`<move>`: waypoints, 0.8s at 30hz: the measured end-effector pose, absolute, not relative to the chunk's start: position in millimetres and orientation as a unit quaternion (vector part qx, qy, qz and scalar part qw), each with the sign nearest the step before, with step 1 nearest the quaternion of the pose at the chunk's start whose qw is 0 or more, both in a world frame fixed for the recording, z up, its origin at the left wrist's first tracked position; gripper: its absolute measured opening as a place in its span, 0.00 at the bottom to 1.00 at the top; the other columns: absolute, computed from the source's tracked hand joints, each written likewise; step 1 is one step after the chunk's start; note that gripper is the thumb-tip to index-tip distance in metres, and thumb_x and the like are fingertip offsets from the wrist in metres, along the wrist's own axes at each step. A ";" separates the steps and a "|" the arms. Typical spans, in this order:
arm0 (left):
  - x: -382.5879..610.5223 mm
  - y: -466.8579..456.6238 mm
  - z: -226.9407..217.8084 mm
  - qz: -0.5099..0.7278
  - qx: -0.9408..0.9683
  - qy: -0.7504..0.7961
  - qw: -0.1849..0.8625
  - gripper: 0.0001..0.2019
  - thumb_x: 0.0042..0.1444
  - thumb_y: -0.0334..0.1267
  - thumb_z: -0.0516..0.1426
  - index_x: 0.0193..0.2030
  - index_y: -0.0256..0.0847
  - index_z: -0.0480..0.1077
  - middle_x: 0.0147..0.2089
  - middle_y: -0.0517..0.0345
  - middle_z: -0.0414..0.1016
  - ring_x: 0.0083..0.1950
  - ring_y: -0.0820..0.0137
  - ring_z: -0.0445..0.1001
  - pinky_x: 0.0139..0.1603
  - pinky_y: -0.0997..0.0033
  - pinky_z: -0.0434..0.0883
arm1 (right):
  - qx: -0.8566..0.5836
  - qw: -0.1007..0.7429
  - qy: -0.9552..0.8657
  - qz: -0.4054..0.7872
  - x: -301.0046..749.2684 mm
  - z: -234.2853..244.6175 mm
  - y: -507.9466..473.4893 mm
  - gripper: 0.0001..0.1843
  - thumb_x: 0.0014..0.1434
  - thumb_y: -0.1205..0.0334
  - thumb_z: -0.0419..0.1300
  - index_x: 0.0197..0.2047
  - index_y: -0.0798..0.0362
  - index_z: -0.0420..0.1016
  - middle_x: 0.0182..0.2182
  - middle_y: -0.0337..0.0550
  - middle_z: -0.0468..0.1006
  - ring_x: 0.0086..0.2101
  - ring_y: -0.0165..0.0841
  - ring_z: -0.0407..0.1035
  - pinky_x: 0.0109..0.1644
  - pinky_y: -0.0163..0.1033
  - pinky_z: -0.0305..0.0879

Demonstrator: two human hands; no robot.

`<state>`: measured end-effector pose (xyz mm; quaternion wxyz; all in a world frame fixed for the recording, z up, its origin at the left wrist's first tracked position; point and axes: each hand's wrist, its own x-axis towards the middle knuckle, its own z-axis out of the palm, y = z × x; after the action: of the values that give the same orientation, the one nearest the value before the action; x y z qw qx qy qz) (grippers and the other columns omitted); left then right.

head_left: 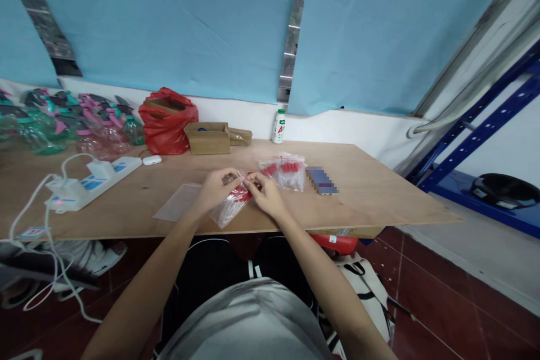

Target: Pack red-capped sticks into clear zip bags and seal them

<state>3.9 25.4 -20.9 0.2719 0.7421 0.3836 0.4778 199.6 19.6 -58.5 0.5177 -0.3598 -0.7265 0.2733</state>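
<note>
Both hands meet over the front middle of the wooden table (358, 202). Between them is a clear plastic bag (228, 209) with red-capped, pale slender pieces inside. My left hand (216, 187) pinches the bag's upper edge from the left. From the right, my right hand (266, 193) pinches the same edge, fingertips close to the left ones. Just beyond my right hand lie filled bags (291, 171) with similar red-topped pieces. A flat clear plastic sheet or bag (175, 202) lies partly beneath my left forearm.
A phone (323, 181) lies right of the filled bags. A white bottle (279, 126) stands by the wall. Farther left are a cardboard box (208, 139), a red plastic bag (166, 124), spray bottles (90, 138) and a power strip (99, 183) with trailing cables.
</note>
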 end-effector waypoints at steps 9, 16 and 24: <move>1.2 28.1 -22.5 0.492 0.722 0.404 0.270 0.15 0.65 0.52 0.62 0.37 0.41 0.79 0.39 0.54 0.84 0.42 0.61 0.80 0.47 0.63 0.73 | -0.357 0.541 -0.696 0.309 197.2 -62.8 25.1 0.15 0.68 0.47 0.64 0.43 0.51 0.78 0.32 0.39 0.82 0.32 0.34 0.74 0.38 0.37 0.66; 1.5 27.8 -21.5 0.508 0.689 0.399 0.327 0.17 0.60 0.54 0.67 0.39 0.41 0.81 0.41 0.53 0.85 0.44 0.59 0.82 0.49 0.63 0.75 | -0.365 0.535 -0.706 0.287 198.9 -61.8 25.1 0.16 0.70 0.46 0.62 0.42 0.50 0.78 0.33 0.39 0.81 0.32 0.34 0.73 0.39 0.37 0.65; -3.1 24.1 -19.0 0.481 0.672 0.391 0.406 0.23 0.54 0.59 0.72 0.42 0.39 0.83 0.43 0.49 0.87 0.45 0.57 0.82 0.49 0.62 0.76 | -0.354 0.544 -0.686 0.329 198.9 -62.5 26.3 0.19 0.69 0.43 0.63 0.42 0.51 0.79 0.30 0.38 0.79 0.31 0.33 0.71 0.37 0.37 0.64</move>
<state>-3.1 24.1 -19.0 0.4057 0.6721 0.3907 0.4806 198.9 26.3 -62.5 0.5443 -0.3539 -0.6860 0.3285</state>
